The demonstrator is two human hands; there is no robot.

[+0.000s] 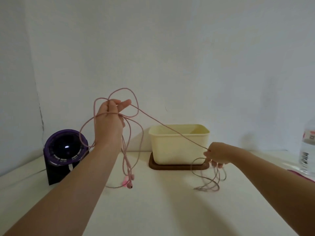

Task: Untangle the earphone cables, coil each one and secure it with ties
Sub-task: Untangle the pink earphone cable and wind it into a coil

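- Left hand: raised above the desk, fingers curled round several loops of the pink earphone cable, one finger extended.
- Right hand: held low, in front of the cream box, pinching one strand of the same cable.
- Hands are well apart; a single strand runs taut between them, crossing in front of the box.
- Further loops drape over the left wrist and hang down; the pink earbuds dangle at the desk surface.
- Paler cable loops hang from the right hand onto the desk; whether they are a second cable cannot be told.
- The cream box stands on a dark brown base.
- A purple fan on a black stand sits at the left.
- A clear bottle stands at the right edge; its label carries print, too blurred to read.
- No brand or writing is legible anywhere.
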